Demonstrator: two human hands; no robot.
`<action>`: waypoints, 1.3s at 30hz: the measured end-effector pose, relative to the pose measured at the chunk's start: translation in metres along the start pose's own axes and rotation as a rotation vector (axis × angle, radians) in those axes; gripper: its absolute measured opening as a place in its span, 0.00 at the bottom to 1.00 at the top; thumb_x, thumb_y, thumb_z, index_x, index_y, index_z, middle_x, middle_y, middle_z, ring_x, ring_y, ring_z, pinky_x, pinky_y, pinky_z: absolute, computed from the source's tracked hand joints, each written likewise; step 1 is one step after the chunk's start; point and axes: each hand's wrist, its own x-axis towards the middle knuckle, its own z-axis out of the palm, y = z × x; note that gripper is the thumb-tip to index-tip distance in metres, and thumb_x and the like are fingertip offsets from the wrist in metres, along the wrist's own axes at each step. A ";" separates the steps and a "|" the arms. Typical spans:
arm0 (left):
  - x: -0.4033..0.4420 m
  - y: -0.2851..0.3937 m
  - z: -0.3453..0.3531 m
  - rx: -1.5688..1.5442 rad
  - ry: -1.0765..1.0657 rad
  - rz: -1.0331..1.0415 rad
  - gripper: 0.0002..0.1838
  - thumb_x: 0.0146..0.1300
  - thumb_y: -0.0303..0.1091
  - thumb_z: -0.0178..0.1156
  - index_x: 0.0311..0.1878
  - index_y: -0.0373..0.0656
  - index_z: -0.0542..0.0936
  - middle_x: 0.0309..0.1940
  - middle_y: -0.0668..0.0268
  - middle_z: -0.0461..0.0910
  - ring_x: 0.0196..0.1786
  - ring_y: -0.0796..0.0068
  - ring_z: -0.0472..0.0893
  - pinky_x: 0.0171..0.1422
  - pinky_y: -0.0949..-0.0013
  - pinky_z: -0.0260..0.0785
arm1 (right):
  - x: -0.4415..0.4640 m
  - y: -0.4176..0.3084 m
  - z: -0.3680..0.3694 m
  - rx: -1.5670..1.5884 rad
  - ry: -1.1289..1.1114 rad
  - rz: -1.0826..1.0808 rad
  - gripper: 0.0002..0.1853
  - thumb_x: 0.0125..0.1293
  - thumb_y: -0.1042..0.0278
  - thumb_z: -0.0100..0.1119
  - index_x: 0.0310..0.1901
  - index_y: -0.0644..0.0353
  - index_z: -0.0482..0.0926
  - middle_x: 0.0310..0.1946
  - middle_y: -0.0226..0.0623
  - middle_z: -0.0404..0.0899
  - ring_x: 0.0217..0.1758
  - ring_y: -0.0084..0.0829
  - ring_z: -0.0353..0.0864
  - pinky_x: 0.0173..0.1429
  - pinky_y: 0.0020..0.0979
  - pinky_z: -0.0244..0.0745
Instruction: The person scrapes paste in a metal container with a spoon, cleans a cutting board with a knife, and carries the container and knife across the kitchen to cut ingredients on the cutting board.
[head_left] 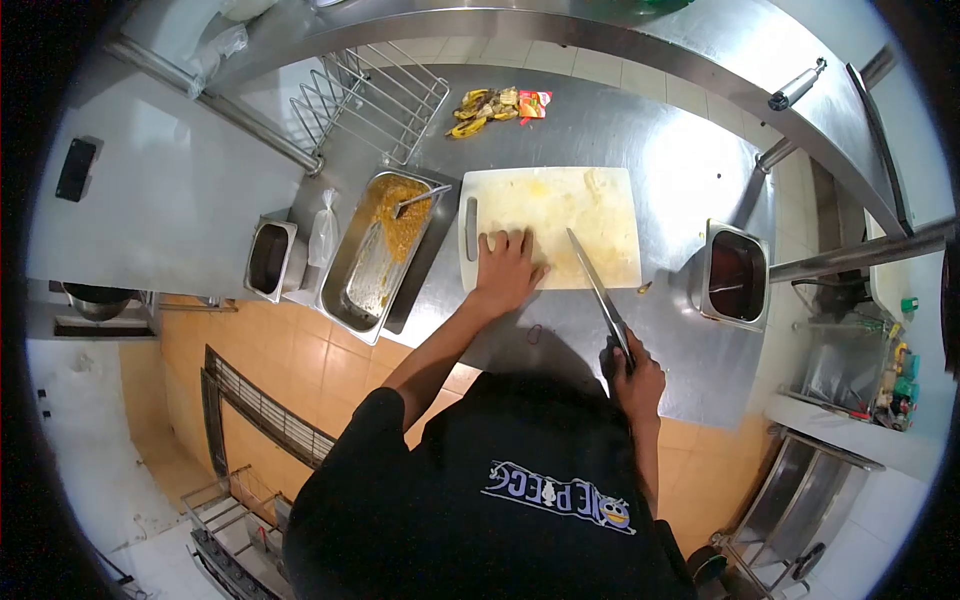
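Note:
My left hand (pixel 507 272) rests flat on the near left part of a white cutting board (pixel 600 195), its fingers apart and holding nothing. The board has yellowish stains and a handle slot at its left end. In my right hand (pixel 638 378), closed round the black handle, is a large kitchen knife (pixel 597 285). Its blade points away from me and leftward, with the tip over the board. A small dark scrap (pixel 644 287) lies by the board's near right corner.
Left of the board, a steel pan (pixel 352 310) holds orange-brown mash (pixel 405 225) and a spoon (pixel 422 200). Banana peels (pixel 482 108) and a red packet (pixel 535 104) lie beyond, beside a wire rack (pixel 405 115). A steel container (pixel 736 275) with dark liquid stands right. An overhead shelf (pixel 560 22) spans the far side.

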 end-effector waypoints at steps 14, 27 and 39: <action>-0.007 0.004 -0.003 0.028 -0.080 -0.045 0.43 0.70 0.64 0.55 0.74 0.35 0.70 0.58 0.56 0.78 0.63 0.55 0.75 0.71 0.37 0.60 | 0.001 -0.003 -0.005 -0.030 -0.080 0.109 0.23 0.74 0.55 0.59 0.69 0.37 0.76 0.45 0.47 0.87 0.41 0.56 0.87 0.45 0.53 0.82; -0.048 -0.015 -0.002 -0.310 0.189 -0.077 0.43 0.63 0.53 0.67 0.71 0.28 0.69 0.74 0.49 0.64 0.76 0.47 0.63 0.78 0.40 0.55 | 0.027 -0.043 0.003 0.540 -0.452 0.083 0.18 0.82 0.55 0.48 0.57 0.61 0.77 0.45 0.57 0.82 0.49 0.56 0.82 0.55 0.47 0.75; -0.061 -0.012 0.008 -0.281 0.120 -0.163 0.47 0.68 0.56 0.63 0.78 0.31 0.59 0.81 0.52 0.57 0.82 0.48 0.57 0.82 0.38 0.48 | 0.063 -0.003 -0.004 0.247 -0.009 0.147 0.16 0.81 0.58 0.45 0.48 0.64 0.75 0.33 0.58 0.79 0.38 0.56 0.79 0.44 0.51 0.73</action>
